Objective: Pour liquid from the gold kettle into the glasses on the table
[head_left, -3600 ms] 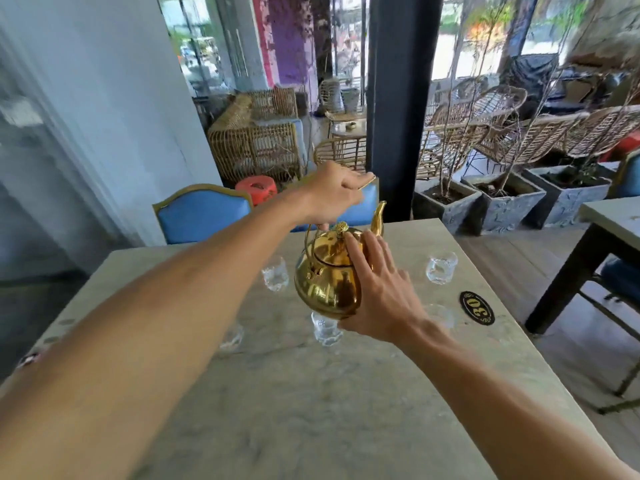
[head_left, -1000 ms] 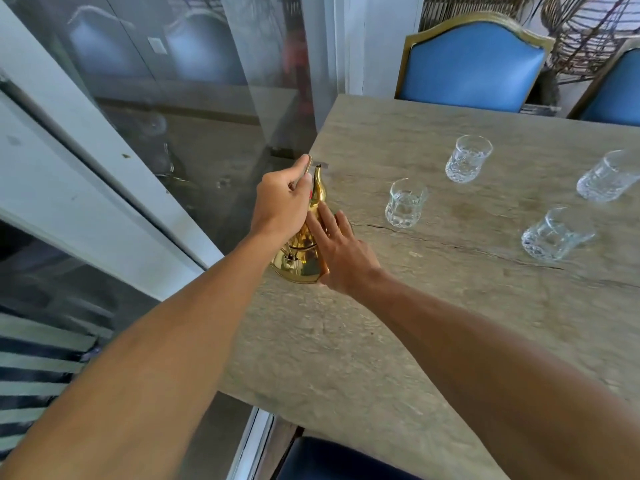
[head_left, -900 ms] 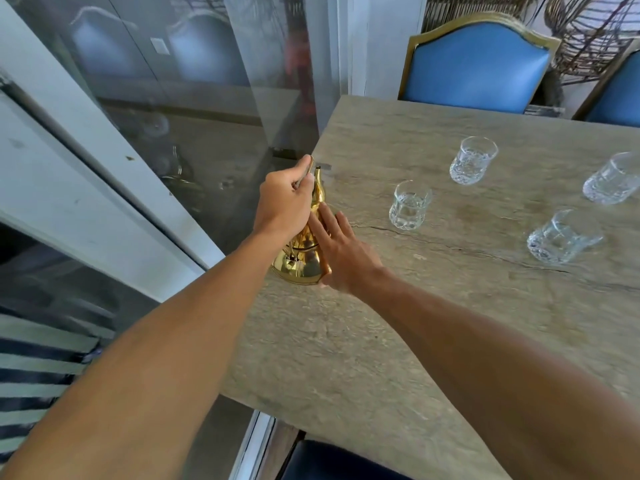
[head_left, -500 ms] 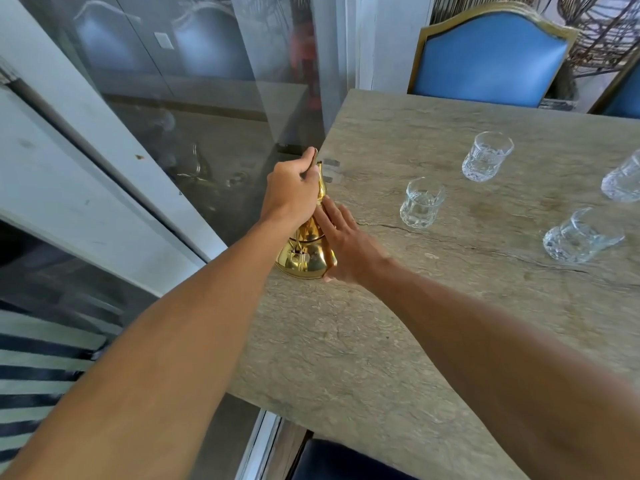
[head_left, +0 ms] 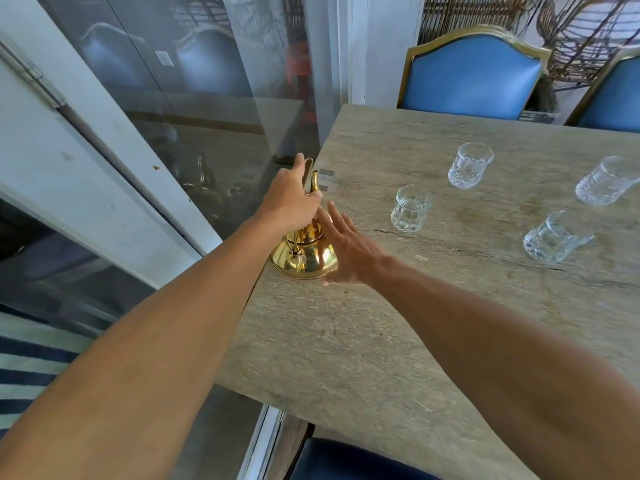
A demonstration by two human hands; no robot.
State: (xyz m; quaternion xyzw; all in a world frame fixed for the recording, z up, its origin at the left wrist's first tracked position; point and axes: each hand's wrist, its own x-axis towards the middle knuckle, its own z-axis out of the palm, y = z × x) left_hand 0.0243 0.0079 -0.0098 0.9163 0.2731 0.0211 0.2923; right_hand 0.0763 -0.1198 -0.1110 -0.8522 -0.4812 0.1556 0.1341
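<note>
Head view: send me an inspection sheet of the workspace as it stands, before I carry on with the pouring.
Surface: stone-look table, with a dark crack line across it.
Job's things: gold kettle upright near the table's left edge. Four glasses stand upright apart from it: near-left glass, far-left glass, far-right glass, near-right glass. Fill levels unclear.
Clutter: nothing seen.
Hands: left hand over the kettle's top at its handle, grip unclear. Right hand has straight fingers beside the kettle's body.
Cables: nothing seen.
Surroundings: glass wall left of the table, blue chair beyond it.
</note>
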